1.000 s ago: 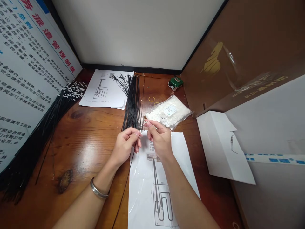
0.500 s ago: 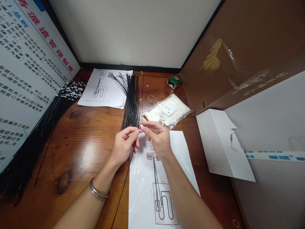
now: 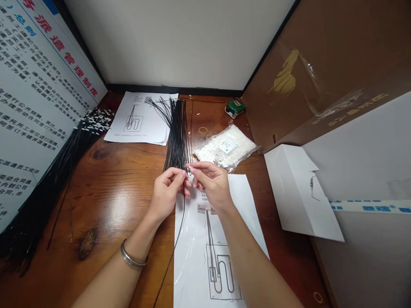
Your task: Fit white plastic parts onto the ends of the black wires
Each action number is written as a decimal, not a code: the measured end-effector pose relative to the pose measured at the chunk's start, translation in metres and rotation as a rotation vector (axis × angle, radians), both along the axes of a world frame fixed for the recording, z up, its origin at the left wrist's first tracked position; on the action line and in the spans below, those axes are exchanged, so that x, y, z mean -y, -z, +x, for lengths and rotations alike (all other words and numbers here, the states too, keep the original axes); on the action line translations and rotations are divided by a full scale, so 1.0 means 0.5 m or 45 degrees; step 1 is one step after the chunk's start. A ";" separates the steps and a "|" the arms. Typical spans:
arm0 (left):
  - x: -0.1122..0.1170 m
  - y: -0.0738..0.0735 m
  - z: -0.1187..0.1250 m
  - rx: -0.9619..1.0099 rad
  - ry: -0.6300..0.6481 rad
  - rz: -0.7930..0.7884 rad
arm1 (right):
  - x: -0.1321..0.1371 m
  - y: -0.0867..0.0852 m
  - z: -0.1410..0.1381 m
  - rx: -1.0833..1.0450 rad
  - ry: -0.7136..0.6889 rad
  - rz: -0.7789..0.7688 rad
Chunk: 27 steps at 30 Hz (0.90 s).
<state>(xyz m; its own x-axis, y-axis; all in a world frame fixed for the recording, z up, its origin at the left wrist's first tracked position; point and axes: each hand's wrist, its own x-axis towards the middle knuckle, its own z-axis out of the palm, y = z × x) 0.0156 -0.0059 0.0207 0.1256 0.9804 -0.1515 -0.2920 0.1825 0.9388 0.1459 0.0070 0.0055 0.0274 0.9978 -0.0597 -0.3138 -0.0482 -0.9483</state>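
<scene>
My left hand (image 3: pixel 167 193) pinches a thin black wire (image 3: pixel 176 244) near its end, and the rest trails down across a printed drawing sheet (image 3: pixel 189 273). Fingertip to fingertip with it, my right hand (image 3: pixel 212 186) holds a small white connector (image 3: pixel 190 167), largely covered by the fingers. Whether the wire's tip sits inside the connector, I cannot tell. Just beyond both hands lies a bundle of black wires (image 3: pixel 177 137). To its right is a clear bag of small white parts (image 3: pixel 240 143).
Along the left panel lies a large pile of black wires (image 3: pixel 54 179) with white ends. Another printed sheet (image 3: pixel 120 130) is at the back left. A green tape measure (image 3: pixel 235 108) sits near the brown carton (image 3: pixel 324 55). Folded white card (image 3: pixel 298 192) stands at the right.
The wire hanging from my left hand has swung to the right and now curves over the sheet. My fingertips have shifted slightly; both hands stay close together.
</scene>
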 end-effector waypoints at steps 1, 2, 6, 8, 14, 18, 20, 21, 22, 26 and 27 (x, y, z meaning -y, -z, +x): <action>0.000 -0.001 0.001 -0.005 -0.011 -0.002 | 0.000 -0.001 0.000 0.010 -0.006 -0.006; 0.000 -0.001 0.001 -0.011 -0.022 -0.003 | 0.001 0.000 0.000 0.019 -0.008 -0.011; -0.001 -0.002 0.002 -0.034 -0.044 -0.014 | 0.001 0.005 0.002 0.039 0.017 -0.013; -0.001 0.000 0.001 -0.040 -0.051 -0.015 | 0.001 0.007 0.003 0.055 0.019 0.000; 0.000 0.007 0.001 0.003 -0.083 -0.004 | 0.002 0.007 0.003 0.086 -0.020 0.037; -0.001 0.005 0.002 -0.003 -0.078 -0.021 | 0.003 0.003 0.002 0.079 -0.065 0.031; -0.004 0.003 0.004 -0.007 -0.065 -0.022 | 0.004 0.002 0.002 0.086 -0.079 0.025; -0.006 0.003 0.005 -0.006 -0.059 -0.022 | 0.004 0.002 0.002 0.090 -0.085 0.024; -0.008 0.003 0.006 -0.003 -0.052 -0.021 | 0.005 0.002 0.002 0.091 -0.090 0.022; -0.013 0.006 0.010 -0.010 -0.038 -0.022 | 0.002 0.001 0.003 0.071 -0.081 0.013; -0.013 0.008 0.010 -0.018 -0.038 -0.019 | 0.001 0.001 0.003 0.054 -0.060 0.008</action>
